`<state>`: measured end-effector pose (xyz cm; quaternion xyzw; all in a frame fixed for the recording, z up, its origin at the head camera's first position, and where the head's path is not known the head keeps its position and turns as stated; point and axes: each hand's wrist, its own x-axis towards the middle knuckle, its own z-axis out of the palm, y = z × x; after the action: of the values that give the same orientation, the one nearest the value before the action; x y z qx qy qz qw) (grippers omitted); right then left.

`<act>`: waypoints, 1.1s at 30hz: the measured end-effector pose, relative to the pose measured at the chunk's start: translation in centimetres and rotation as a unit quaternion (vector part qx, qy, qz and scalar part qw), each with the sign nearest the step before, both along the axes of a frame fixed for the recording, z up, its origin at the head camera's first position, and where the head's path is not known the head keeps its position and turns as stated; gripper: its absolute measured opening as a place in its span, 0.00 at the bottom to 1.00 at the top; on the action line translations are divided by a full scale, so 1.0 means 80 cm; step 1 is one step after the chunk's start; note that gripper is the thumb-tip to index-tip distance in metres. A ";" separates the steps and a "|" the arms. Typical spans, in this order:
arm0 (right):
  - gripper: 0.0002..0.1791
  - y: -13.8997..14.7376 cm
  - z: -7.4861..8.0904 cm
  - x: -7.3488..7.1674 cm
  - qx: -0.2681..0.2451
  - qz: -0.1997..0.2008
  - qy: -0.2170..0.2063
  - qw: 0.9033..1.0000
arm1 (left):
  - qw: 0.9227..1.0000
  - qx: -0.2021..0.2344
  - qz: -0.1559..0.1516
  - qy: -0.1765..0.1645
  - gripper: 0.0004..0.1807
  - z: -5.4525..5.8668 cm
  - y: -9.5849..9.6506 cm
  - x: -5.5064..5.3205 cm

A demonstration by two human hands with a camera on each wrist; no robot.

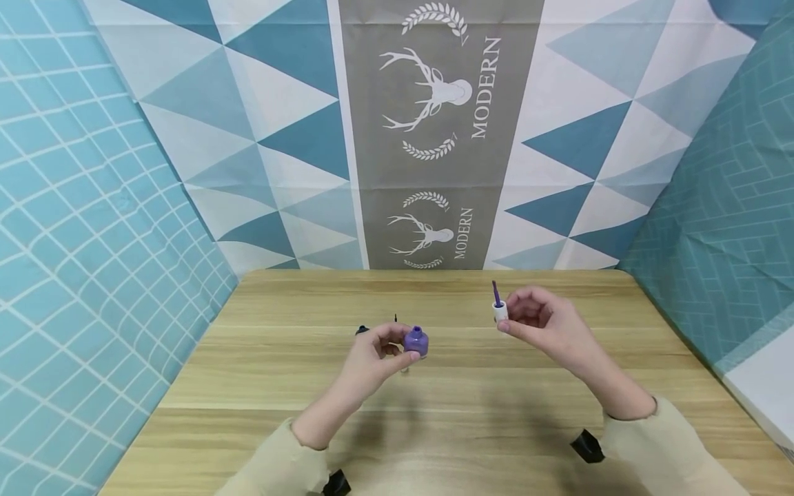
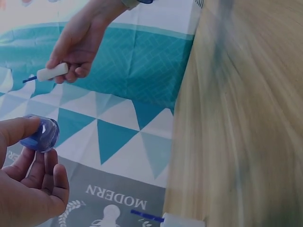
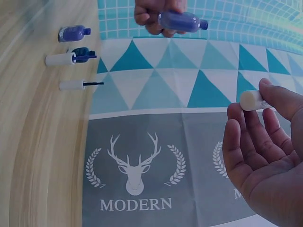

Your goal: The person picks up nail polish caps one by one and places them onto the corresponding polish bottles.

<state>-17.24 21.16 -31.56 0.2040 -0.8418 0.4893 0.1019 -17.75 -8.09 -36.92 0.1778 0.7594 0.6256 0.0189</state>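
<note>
Between thumb and fingers, my left hand pinches a small purple nail polish bottle, held above the table with its bare neck upward. My right hand pinches a white nail polish cap, its purple brush pointing up, to the right of the bottle and apart from it. In the right wrist view, a second purple bottle and a dark teal bottle stand uncapped on the table. Near them two white caps stand brush up, one with a purple brush, the other with a dark brush.
The wooden table ends at a back wall covering with triangles and deer heads. Blue tiled sheeting flanks the left side, teal sheeting the right. A white surface lies beyond the table's right edge.
</note>
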 end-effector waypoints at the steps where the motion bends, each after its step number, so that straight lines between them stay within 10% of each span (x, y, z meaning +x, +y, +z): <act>1: 0.14 0.000 0.000 0.000 -0.001 -0.001 0.001 1.000 | 1.000 0.001 -0.001 0.000 0.18 -0.002 0.002 -0.001; 33: 0.11 -0.015 -0.021 -0.004 0.032 0.041 0.041 0.998 | 0.998 -0.032 0.015 0.060 0.16 -0.048 0.030 -0.001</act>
<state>-17.54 19.95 -33.20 0.2612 -0.8430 0.4572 0.1101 -17.86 -5.69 -40.77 0.2031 0.7813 0.5895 -0.0300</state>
